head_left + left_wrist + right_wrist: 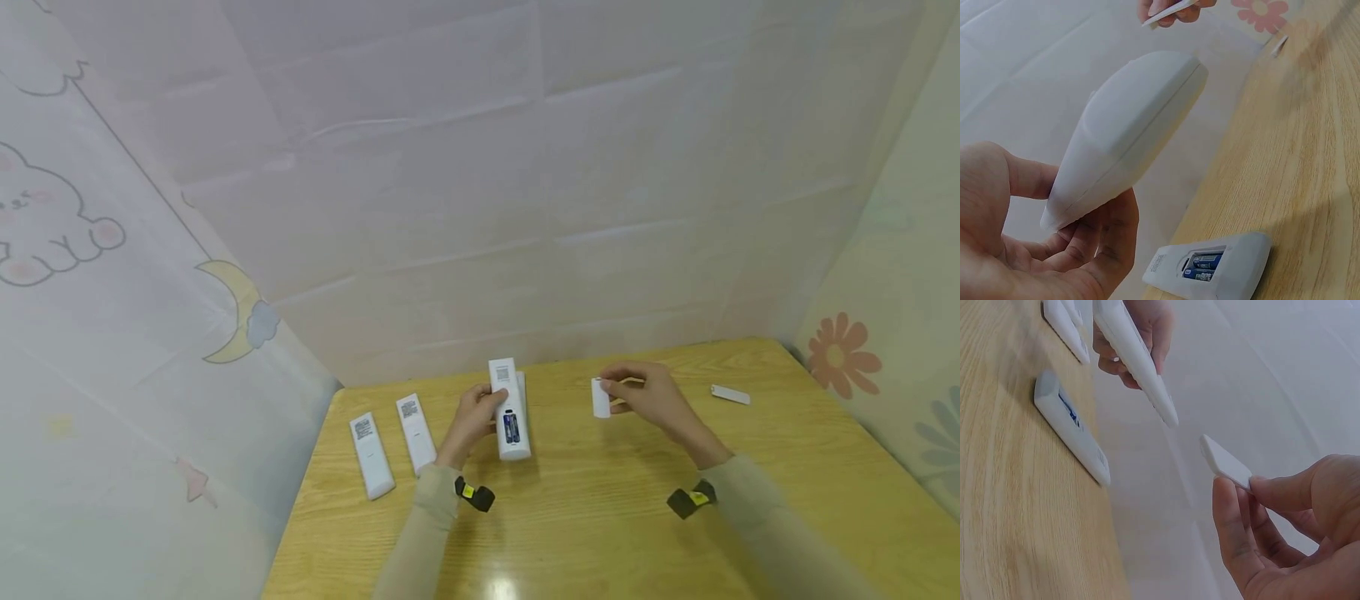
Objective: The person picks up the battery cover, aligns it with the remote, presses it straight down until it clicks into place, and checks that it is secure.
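Observation:
My left hand grips a white remote control above the table, its back turned up. Two blue batteries lie in its uncovered compartment. To the right, my right hand pinches a small white battery cover between thumb and fingers, apart from the remote. On the table below the held one lies a second remote, mostly hidden in the head view; its compartment is also uncovered, with blue batteries inside.
Two more white remotes, an outer one and an inner one, lie back up at the left with covers on. Another white battery cover lies at the far right of the wooden table. A fabric backdrop hangs behind.

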Action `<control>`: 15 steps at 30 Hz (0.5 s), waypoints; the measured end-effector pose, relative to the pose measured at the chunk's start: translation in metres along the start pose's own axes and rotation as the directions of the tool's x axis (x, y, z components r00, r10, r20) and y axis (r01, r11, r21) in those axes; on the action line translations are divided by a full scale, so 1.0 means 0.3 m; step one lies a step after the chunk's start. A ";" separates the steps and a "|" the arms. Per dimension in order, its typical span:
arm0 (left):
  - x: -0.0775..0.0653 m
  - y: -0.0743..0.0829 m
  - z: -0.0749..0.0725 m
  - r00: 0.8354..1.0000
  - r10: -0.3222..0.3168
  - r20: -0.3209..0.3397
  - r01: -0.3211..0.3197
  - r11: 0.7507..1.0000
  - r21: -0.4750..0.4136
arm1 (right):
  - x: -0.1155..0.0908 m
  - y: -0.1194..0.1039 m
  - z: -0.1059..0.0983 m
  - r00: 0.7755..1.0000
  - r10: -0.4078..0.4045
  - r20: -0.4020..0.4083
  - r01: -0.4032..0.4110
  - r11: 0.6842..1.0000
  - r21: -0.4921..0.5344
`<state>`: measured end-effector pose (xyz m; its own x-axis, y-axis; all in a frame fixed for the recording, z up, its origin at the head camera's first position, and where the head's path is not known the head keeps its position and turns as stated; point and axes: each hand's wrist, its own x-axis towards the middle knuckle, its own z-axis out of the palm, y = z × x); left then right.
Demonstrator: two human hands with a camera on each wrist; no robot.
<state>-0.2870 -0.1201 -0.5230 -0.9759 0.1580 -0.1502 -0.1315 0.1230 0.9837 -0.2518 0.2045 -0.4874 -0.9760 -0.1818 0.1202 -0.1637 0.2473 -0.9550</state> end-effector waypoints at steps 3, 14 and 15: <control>0.003 0.001 0.006 1.000 -0.003 -0.004 0.003 1.000 -0.009 | 0.006 -0.005 0.010 1.000 -0.001 0.005 0.001 1.000 0.013; 0.007 0.012 0.042 1.000 -0.001 -0.006 0.001 1.000 -0.021 | 0.016 -0.029 0.047 0.999 -0.012 0.030 0.011 0.998 0.058; 0.007 0.013 0.044 1.000 0.000 -0.006 0.000 1.000 -0.018 | 0.017 -0.032 0.051 0.999 -0.013 0.033 0.011 0.998 0.061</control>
<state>-0.2873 -0.1063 -0.5208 -0.9771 0.1518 -0.1492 -0.1340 0.1057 0.9853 -0.2528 0.1867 -0.4817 -0.9686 -0.2159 0.1235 -0.1651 0.1872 -0.9683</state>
